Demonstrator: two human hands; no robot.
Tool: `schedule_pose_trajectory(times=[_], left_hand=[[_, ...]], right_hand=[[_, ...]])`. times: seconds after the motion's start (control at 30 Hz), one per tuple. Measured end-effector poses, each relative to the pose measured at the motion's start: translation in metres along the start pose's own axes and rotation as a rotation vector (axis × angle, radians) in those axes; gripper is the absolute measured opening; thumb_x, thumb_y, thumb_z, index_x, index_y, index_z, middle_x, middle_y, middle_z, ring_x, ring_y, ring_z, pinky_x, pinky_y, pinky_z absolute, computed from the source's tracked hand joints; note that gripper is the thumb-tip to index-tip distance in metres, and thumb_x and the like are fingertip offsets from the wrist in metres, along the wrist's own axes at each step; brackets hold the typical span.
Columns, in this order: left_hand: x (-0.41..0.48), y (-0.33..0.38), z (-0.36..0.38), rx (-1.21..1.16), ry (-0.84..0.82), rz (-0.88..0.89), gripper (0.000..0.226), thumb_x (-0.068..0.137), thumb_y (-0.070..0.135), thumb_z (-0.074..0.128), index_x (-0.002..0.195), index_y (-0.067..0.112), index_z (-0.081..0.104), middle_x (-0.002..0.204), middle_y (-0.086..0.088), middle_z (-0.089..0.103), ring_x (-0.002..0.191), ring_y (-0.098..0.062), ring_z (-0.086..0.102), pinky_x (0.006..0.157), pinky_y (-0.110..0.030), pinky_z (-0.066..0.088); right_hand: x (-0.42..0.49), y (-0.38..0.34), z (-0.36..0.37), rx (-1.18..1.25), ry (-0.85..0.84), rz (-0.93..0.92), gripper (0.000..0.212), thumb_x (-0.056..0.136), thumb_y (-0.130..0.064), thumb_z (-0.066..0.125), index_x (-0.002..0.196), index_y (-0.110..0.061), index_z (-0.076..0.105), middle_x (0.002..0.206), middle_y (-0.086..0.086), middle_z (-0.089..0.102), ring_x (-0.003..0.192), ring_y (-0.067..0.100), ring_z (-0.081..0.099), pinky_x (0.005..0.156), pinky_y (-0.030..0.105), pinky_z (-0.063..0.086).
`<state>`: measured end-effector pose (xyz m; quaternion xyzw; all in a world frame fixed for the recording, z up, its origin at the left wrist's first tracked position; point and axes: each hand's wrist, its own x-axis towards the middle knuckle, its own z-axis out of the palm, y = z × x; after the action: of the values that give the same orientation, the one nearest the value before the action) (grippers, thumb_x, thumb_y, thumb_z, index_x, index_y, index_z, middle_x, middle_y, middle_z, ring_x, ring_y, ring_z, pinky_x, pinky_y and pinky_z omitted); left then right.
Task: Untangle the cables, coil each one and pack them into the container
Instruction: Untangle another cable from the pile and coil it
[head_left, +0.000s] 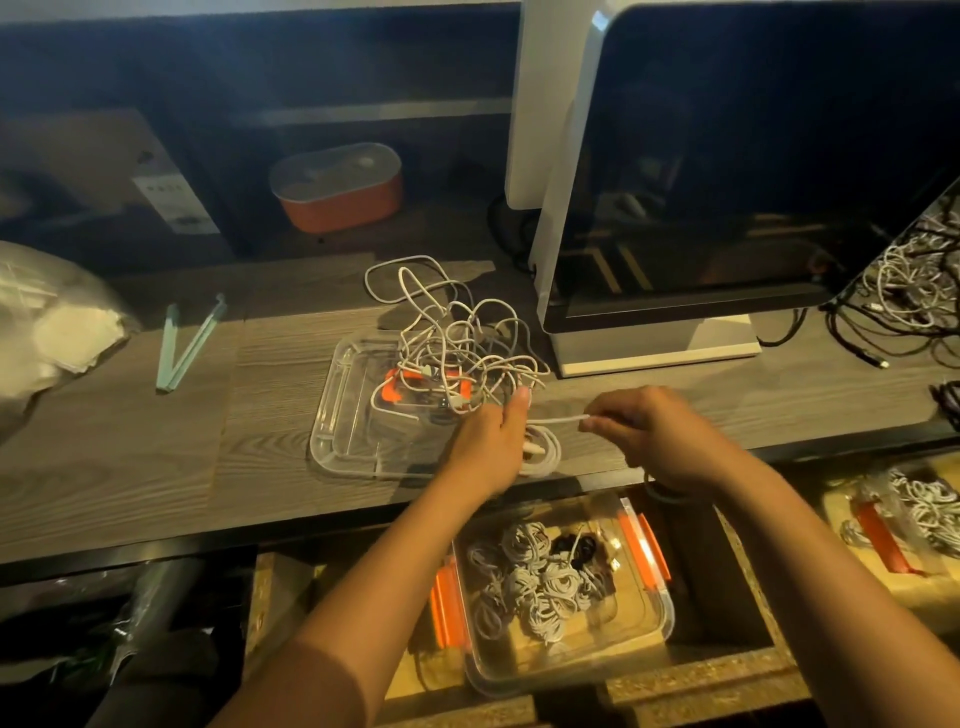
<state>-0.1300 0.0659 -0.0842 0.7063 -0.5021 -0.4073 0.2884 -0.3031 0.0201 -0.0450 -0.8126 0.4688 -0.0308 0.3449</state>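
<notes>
Left hand (488, 447) is wrapped around a small coil of white cable (543, 448). The right hand (660, 436) pinches the loose stretch of that same cable at its fingertips, so it runs straight between the two. The left fingers are mostly tucked behind the back of the hand, so the exact grip is hard to see. Pretty dim in here: wood-grain desk (130, 441), monitor (753, 156) at the back right. The tangle (457, 343) of white cords sits piled on a clear tray (337, 415) just ahead of the hands. The container (519, 665), below the desk edge, holds several neat white coils.
</notes>
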Motion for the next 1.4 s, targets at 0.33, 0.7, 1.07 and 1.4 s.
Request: schedule_pose_trajectory(times=[0.33, 0.7, 1.07, 1.4], left_hand=[[0.016, 0.037, 0.018, -0.240, 0.451, -0.008, 0.059, 0.101, 0.040, 0.025, 0.050, 0.015, 0.042, 0.049, 0.001, 0.045, 0.048, -0.012, 0.043, 0.049, -0.026, 0.033], [0.038, 0.018, 0.013, -0.586, 0.477, -0.391, 0.053, 0.100, 0.046, 0.023, 0.086, 0.007, 0.057, 0.075, -0.005, 0.056, 0.070, -0.020, 0.055, 0.068, -0.033, 0.047], [0.026, 0.002, 0.023, -0.239, 0.414, -0.047, 0.046, 0.100, 0.037, 0.034, 0.059, 0.018, 0.043, 0.054, 0.002, 0.042, 0.051, -0.012, 0.040, 0.051, -0.027, 0.032], [0.009, 0.015, 0.025, -0.009, 0.004, 0.198, 0.040, 0.102, 0.027, 0.028, 0.103, 0.009, 0.064, 0.084, -0.005, 0.063, 0.082, -0.020, 0.058, 0.069, -0.028, 0.040]], right_hand=[[0.011, -0.029, 0.075, 0.039, 0.037, 0.015, 0.019, 0.098, -0.018, 0.042, 0.082, -0.019, 0.053, 0.076, 0.001, 0.058, 0.066, 0.015, 0.054, 0.059, 0.028, 0.044], [0.010, -0.027, 0.064, -0.172, 0.073, -0.114, 0.023, 0.100, -0.027, 0.037, 0.093, -0.017, 0.056, 0.077, -0.002, 0.058, 0.067, 0.014, 0.054, 0.062, 0.033, 0.047], [0.002, -0.031, 0.056, -0.228, -0.153, -0.212, 0.015, 0.091, -0.016, 0.047, 0.077, -0.018, 0.049, 0.075, 0.000, 0.056, 0.066, 0.016, 0.052, 0.064, 0.035, 0.046], [0.006, -0.016, -0.013, -0.238, 0.162, -0.196, 0.007, 0.082, -0.025, 0.069, 0.087, -0.023, 0.064, 0.079, -0.016, 0.058, 0.074, 0.003, 0.060, 0.066, 0.015, 0.050]])
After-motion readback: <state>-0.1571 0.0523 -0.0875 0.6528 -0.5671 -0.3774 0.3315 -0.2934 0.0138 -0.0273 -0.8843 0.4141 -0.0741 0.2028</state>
